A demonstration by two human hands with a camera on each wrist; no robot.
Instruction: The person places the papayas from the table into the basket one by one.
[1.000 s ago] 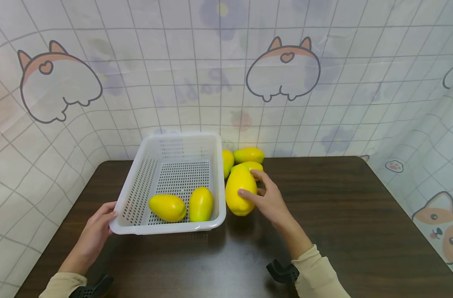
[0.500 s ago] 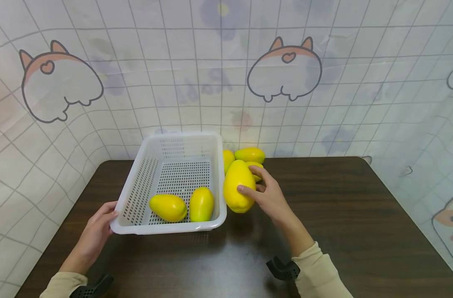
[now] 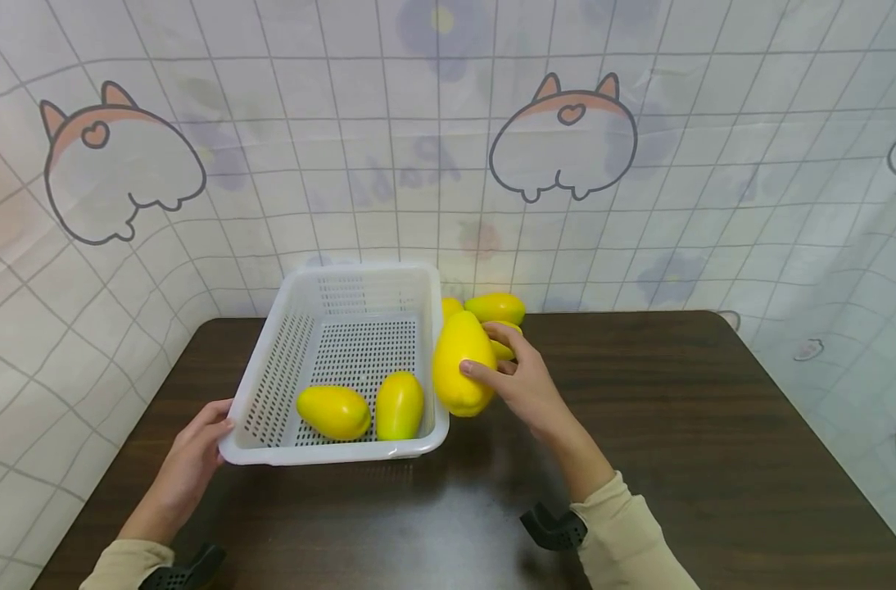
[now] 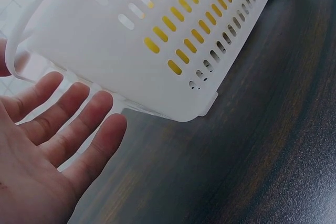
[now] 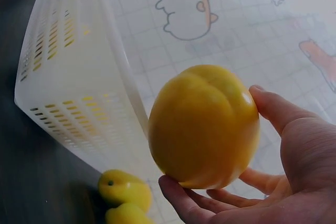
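Observation:
My right hand (image 3: 525,385) holds a large yellow papaya-shaped fruit (image 3: 463,365) beside the basket's right rim. In the right wrist view, thumb and fingertips grip the sides of the fruit (image 5: 203,127), whose near end is lobed. A white perforated plastic basket (image 3: 271,453) stands left of centre. Two smaller yellow mangoes (image 3: 333,412) with a greenish tinge lie inside, near its front. My left hand (image 3: 190,459) holds the basket's front left corner. In the left wrist view, the fingers of the left hand (image 4: 58,135) are against the basket's (image 4: 105,51) outer side.
Several yellow mangoes (image 3: 495,307) lie on the dark wooden table (image 3: 676,410) just right of the basket, partly hidden by the held fruit and the basket. A white gridded cloth (image 3: 389,147) with dog drawings hangs behind the table and at both sides.
My right hand has moved the large yellow fruit slightly left and up, closer to the basket's right rim. The left hand, the basket and the mangoes stay in place.

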